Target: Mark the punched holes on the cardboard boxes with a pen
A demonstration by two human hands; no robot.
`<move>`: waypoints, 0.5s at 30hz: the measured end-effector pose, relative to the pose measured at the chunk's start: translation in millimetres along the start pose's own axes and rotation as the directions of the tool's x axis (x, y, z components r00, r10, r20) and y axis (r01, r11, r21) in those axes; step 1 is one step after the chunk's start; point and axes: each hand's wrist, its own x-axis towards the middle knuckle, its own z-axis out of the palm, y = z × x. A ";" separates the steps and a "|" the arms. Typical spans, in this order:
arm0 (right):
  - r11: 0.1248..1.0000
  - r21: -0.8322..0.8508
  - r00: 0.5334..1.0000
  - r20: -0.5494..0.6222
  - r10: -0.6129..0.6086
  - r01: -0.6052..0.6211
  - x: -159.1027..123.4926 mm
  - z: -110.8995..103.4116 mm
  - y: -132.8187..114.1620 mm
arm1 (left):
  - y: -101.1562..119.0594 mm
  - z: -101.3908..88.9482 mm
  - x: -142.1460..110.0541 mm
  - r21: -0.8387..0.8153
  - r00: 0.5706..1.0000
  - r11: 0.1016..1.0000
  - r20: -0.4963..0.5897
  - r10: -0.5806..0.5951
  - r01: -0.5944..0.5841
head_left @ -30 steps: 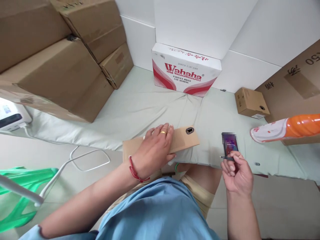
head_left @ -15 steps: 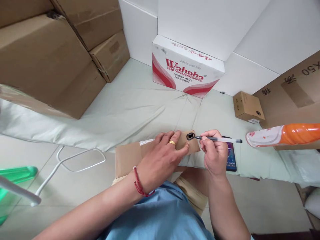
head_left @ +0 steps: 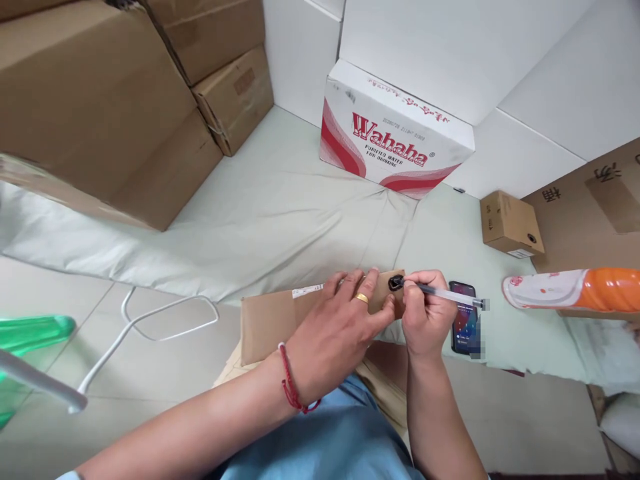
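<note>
My left hand (head_left: 343, 317), with a gold ring and a red cord bracelet, lies with fingers spread across a brown cardboard box (head_left: 270, 323). A white label (head_left: 307, 291) shows on the box's upper edge. Near the box's right end is a dark, black-rimmed hole or mark (head_left: 396, 283); which of the two I cannot tell. My right hand (head_left: 429, 313) pinches a clear pen (head_left: 443, 293) with a dark grip. Its tip reaches the dark spot. Just right of that hand lies a phone (head_left: 464, 327) with its screen lit.
An orange-and-white bottle (head_left: 565, 290) lies at the right. A small brown box (head_left: 511, 223) and a white-and-red Wahaha carton (head_left: 395, 143) stand at the back. Large cardboard boxes (head_left: 95, 113) fill the left. Below the pale cloth (head_left: 280, 220) are a metal leg frame (head_left: 107, 353) and green plastic (head_left: 37, 337).
The pen tip has moved from the dark spot's right edge onto it, and the spot's centre looks darker and more covered. The whole view has shifted slightly. My left hand still lies on the box.
</note>
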 end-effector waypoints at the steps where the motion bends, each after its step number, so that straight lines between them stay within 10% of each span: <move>1: 1.000 -0.019 1.000 -0.006 -0.005 0.005 0.5 -0.1 -0.6 | -0.1 0.0 0.0 0.002 1.000 1.000 -0.002 0.000 0.000; 15: 0.992 -0.086 0.975 -0.211 0.067 -0.087 -1.7 4.0 4.0 | 1.1 -1.2 -0.1 0.015 1.000 1.000 -0.006 -0.005 0.005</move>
